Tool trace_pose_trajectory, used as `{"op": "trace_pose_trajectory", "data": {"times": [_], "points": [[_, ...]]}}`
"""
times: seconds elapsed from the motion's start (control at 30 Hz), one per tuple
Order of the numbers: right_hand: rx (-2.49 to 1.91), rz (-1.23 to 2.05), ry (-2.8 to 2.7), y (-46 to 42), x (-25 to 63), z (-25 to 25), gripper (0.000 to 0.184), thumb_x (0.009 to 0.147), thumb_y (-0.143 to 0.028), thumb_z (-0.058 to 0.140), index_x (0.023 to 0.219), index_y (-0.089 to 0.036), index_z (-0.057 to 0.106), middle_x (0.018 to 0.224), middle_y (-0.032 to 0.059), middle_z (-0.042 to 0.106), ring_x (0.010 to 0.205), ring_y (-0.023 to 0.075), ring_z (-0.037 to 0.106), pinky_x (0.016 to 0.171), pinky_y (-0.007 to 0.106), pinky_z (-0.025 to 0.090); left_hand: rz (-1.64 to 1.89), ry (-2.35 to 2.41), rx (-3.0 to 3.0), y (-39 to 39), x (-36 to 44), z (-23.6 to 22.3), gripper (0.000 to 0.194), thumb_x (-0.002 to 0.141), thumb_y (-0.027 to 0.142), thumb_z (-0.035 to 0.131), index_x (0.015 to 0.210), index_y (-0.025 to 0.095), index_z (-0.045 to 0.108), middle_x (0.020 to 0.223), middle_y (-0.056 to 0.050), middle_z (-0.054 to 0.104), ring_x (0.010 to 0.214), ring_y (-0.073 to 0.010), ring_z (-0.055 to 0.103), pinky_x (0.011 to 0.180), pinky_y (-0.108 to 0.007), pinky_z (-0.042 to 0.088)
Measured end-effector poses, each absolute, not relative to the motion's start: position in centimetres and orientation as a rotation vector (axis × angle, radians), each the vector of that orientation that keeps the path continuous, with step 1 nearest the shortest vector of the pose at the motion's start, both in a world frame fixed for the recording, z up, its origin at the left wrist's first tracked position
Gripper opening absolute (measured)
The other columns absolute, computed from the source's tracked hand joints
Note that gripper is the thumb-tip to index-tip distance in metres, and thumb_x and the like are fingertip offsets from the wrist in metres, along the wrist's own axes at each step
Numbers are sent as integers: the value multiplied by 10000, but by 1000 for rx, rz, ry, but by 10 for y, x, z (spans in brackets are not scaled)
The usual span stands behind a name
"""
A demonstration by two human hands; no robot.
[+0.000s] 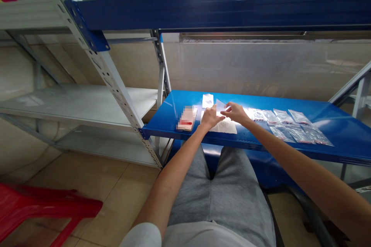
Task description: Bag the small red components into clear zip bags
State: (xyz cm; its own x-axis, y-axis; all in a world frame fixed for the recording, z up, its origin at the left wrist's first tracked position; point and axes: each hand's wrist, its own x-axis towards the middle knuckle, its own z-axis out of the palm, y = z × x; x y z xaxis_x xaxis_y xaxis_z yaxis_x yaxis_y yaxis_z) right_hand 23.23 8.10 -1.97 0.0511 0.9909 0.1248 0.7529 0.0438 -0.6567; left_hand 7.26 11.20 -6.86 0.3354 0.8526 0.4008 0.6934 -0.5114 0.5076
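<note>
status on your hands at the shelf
Left hand, right hand at clear plastic film; white paper beneath; sealed plastic bags to right; blurred package to left

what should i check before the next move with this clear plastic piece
Left hand and right hand both at the clear plastic piece: ok
Firm hold on the clear plastic piece: cannot tell, too small to see
White paper lying flat on the blue steel shelf: ok
Row of small clear bags apart from the right hand: ok
Blurred packet apart from the left hand: ok
What the blurred packet is: cannot tell
</note>
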Motion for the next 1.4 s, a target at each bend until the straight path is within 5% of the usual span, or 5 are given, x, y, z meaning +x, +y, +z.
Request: {"op": "trace_pose_trajectory", "data": {"times": [0.57, 1.03, 1.17, 1.4], "points": [[-1573, 748, -1633, 72, 255, -45, 511, 829, -575, 743, 1114, -163, 641, 932, 131, 755, 808, 225, 714, 486, 224, 500, 935, 1375, 2321, 110, 71, -62, 840, 806, 515, 788, 1452, 68, 490, 1164, -185, 724, 1170, -316, 652, 938, -377, 540], [-1530, 657, -1576, 55, 254, -20, 665, 829, -746, 630, 1199, -194, 623, 1090, 148, 712, 897, 243, 685, 579, 274, 528, 903, 1357, 2331, 111, 67, -42, 869, 773, 459, 835, 1473, 88, 476, 1219, -196, 710, 1241, -322, 614, 966, -385, 530], [-1501, 516, -1516, 62, 248, 1, 611, 839, -682, 654, 1232, -217, 608, 1100, 127, 698, 907, 241, 668, 668, 318, 551, 843, 1247, 2560, 115, 63, -25, 813, 773, 350, 843, 1474, 136, 492, 1314, -192, 667, 1293, -351, 566, 1022, -436, 506], [-1434, 726, -1351, 78, 244, 2, 371, 771, -283, 716, 1111, -202, 591, 856, 43, 684, 745, 199, 706, 577, 266, 518, 848, 1107, 2709, 130, 50, 0, 750, 777, 148, 781, 1472, 213, 507, 1378, -144, 626, 1324, -316, 555, 1132, -451, 429]]}}
